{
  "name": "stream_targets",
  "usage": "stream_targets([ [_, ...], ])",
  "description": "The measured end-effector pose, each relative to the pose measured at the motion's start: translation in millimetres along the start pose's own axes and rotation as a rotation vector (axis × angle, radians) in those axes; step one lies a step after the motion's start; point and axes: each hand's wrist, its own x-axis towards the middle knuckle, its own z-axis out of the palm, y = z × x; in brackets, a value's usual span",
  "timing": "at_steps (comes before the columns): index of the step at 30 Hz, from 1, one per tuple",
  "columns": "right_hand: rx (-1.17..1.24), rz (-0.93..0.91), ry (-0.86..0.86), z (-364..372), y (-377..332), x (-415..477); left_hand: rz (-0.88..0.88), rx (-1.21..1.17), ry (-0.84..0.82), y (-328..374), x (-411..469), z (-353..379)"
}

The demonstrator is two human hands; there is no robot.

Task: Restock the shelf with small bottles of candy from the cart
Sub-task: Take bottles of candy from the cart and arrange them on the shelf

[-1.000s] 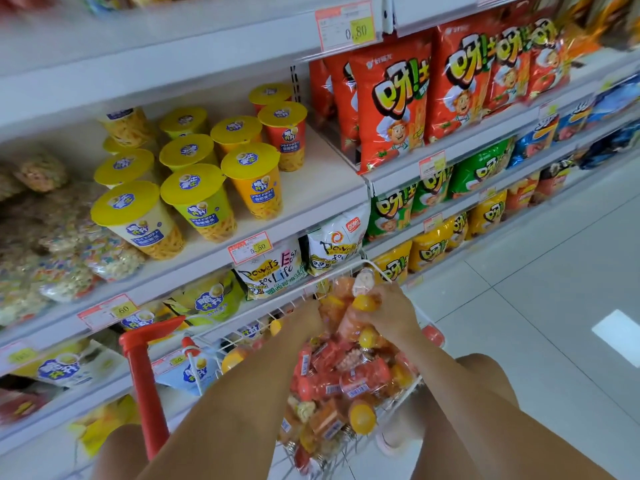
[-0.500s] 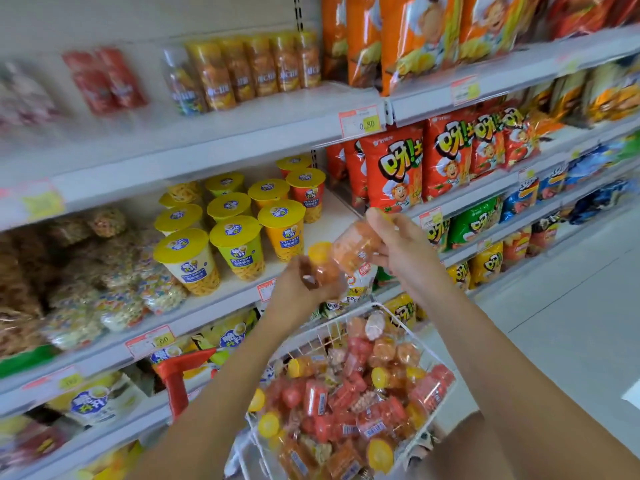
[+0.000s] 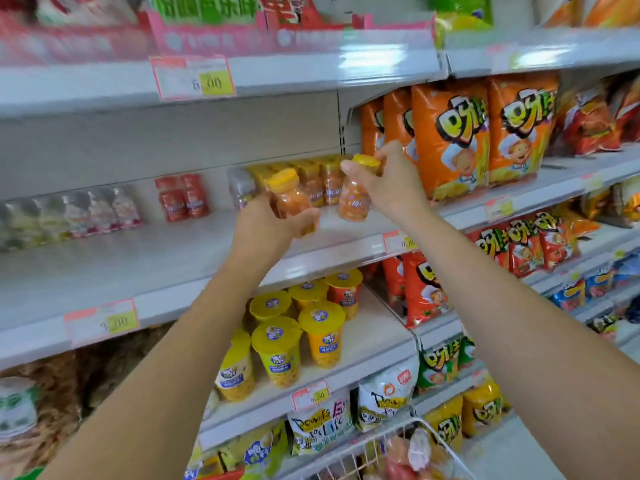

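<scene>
Both arms reach up to the grey middle shelf [image 3: 180, 251]. My left hand [image 3: 266, 226] grips an orange candy bottle with a yellow cap [image 3: 289, 197] from below. My right hand [image 3: 391, 183] holds a second orange bottle [image 3: 353, 199] by its yellow cap, hanging just above the shelf board. A row of similar orange bottles [image 3: 323, 183] stands behind them at the shelf's back. Red bottles [image 3: 183, 197] and pale bottles [image 3: 100, 211] stand further left. The white wire cart [image 3: 433, 452] with more candy sits at the bottom edge.
Orange snack bags [image 3: 450, 140] fill the shelf section right of my right hand. Yellow-lidded cups [image 3: 294, 334] stand on the shelf below. Price tags [image 3: 194, 77] hang on the shelf edges. The shelf board in front of the red bottles lies bare.
Both hands have risen from the cart to the middle shelf, each carrying an orange bottle. The view has tilted upward, so the cart has dropped to the bottom edge.
</scene>
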Motion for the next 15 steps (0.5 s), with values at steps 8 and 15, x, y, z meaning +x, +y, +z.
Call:
stream_targets([
  [8,-0.306,0.005,-0.110,44,17,31,-0.082,0.270,-0.115,-4,43,32],
  [15,-0.316,0.028,-0.469,38,29,30,-0.176,0.385,-0.271,-16,61,32],
])
